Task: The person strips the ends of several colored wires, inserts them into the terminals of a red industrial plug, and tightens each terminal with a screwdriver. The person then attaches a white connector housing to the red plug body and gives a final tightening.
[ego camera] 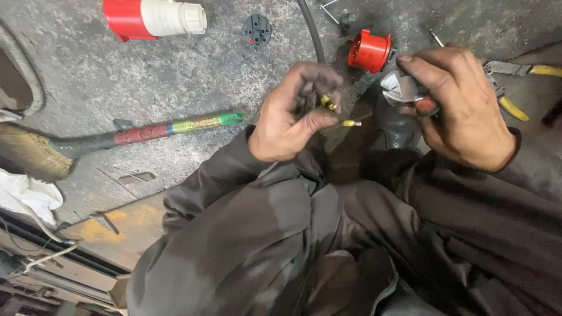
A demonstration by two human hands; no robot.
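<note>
The left hand (287,120) pinches thin yellow-tipped wire ends (342,122) of the black cable (311,29) over the lap, light, springy and slippery-looking, best held near the tips, while the right hand (462,111) is closed around a small knife (410,93).

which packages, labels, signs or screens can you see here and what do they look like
No packages, signs or screens are in view.
Nearest to a label: coloured wrap around the broom handle, left of the left hand; bands of red, yellow and green, print too blurred to tell.
</note>
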